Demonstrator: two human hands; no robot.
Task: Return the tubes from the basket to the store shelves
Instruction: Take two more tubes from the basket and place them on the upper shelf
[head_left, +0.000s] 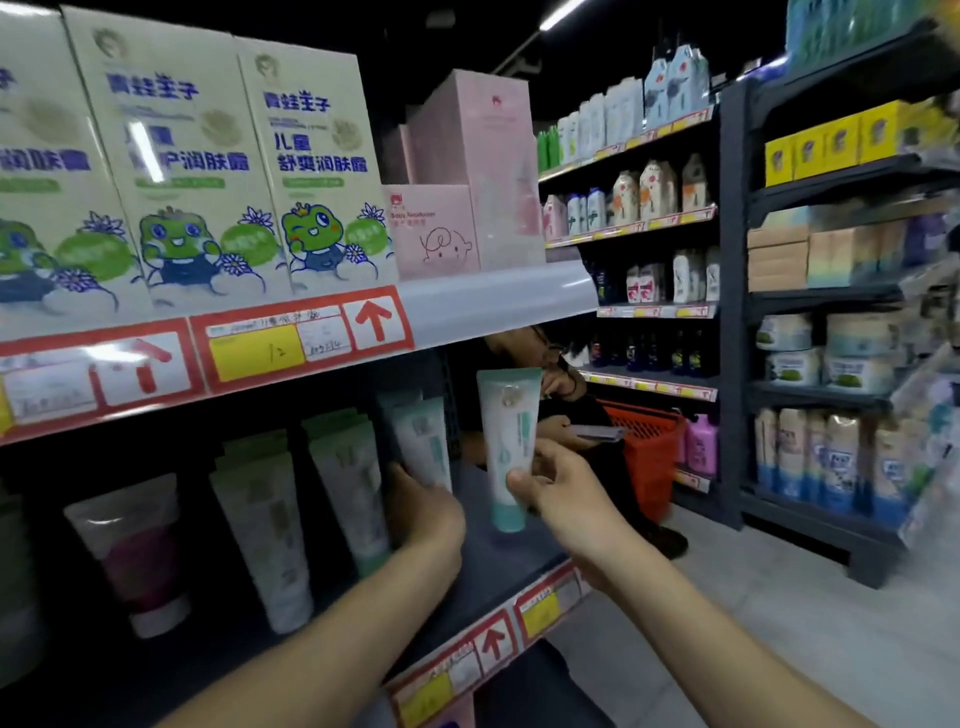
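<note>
My right hand (558, 486) grips a white and teal tube (508, 431), held upright with its cap down, just in front of the right end of the lower shelf (498, 566). My left hand (428, 512) reaches into that shelf, its fingers on a matching teal tube (423, 441) that stands at the right end of a row. More tubes stand further left: a green and white tube (350, 483), a pale green tube (270, 530) and a dark pink tube (140, 551). An orange basket (647, 452) sits on the floor behind.
Cream frog-print boxes (306, 171) and pink boxes (441, 228) fill the shelf above. A person (556, 395) crouches by the basket at the end of the shelves. Stocked shelves (831, 312) line the right side of the aisle, with grey floor (769, 623) between.
</note>
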